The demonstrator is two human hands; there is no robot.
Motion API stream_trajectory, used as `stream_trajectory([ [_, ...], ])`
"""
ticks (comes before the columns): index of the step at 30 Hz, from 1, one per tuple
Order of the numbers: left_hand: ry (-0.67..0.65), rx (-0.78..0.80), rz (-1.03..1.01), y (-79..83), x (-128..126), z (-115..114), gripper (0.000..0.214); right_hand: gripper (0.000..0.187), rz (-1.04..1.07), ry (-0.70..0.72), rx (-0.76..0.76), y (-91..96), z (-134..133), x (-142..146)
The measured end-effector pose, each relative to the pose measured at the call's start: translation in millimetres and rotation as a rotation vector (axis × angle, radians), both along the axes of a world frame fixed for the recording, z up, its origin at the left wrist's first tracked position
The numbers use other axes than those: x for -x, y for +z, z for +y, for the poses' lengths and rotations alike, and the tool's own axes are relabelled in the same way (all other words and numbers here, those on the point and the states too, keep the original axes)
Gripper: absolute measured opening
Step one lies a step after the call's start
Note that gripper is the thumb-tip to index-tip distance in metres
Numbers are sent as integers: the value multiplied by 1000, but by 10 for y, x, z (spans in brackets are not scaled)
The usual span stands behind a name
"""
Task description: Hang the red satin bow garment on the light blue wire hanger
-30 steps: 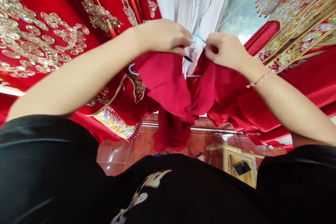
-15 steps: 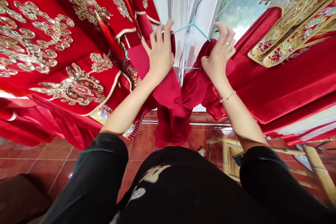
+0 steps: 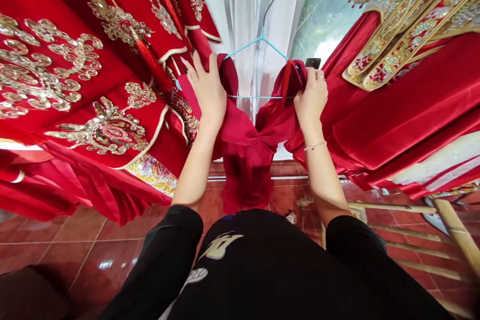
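A dark red dress (image 3: 245, 160) with a gathered, knotted front hangs on a light blue hanger (image 3: 262, 38) with a metal hook. My left hand (image 3: 210, 92) lies on the dress's left shoulder, its fingers stretched out and apart. At the other shoulder, my right hand (image 3: 312, 97) has its fingers curled round the cloth. Thin red strands (image 3: 287, 80) hang over the fabric beside that hand. Just behind its fingers, the top of a small black object (image 3: 313, 63) shows; its kind is unclear.
Red garments with gold sequin embroidery (image 3: 112, 127) hang close on the left. On the right hangs another red garment (image 3: 367, 125) with beaded gold panels (image 3: 375, 67). A bamboo chair (image 3: 448, 225) stands lower right on the red tiled floor (image 3: 112, 260). Glass (image 3: 322, 5) is behind.
Both hands have come down a little from the hanger's arms. My right hand's fingers have closed more on the shoulder. Red strands and a black object now show there. The view has shifted slightly.
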State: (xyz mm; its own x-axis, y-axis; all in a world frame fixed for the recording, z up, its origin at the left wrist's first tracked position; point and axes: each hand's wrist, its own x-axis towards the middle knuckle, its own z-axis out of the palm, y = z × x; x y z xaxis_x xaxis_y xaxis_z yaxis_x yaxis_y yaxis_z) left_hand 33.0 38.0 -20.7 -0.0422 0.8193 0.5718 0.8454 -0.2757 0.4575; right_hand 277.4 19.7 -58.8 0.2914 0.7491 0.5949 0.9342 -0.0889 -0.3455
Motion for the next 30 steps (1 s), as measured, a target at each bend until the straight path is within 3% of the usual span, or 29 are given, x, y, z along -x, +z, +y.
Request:
stream_trajectory([
  [3, -22, 71, 10, 29, 47, -64, 72, 59, -14, 23, -12, -2, 32, -32],
  [8, -1, 81, 5, 37, 88, -179, 69, 70, -19, 8, 13, -16, 50, 38],
  [17, -150, 8, 29, -71, 126, -85, 75, 76, -45, 23, 51, 91, 17, 117],
  [23, -57, -7, 66, -78, 139, -159, 73, 80, -73, 70, 104, 107, -26, 81],
  [27, -102, 4, 129, -134, 212, -101, 75, 75, -79, 22, 55, 60, 68, 92],
  [30, -175, -16, 166, -91, 219, -37, 80, 64, -105, -15, 25, 77, 196, 105],
])
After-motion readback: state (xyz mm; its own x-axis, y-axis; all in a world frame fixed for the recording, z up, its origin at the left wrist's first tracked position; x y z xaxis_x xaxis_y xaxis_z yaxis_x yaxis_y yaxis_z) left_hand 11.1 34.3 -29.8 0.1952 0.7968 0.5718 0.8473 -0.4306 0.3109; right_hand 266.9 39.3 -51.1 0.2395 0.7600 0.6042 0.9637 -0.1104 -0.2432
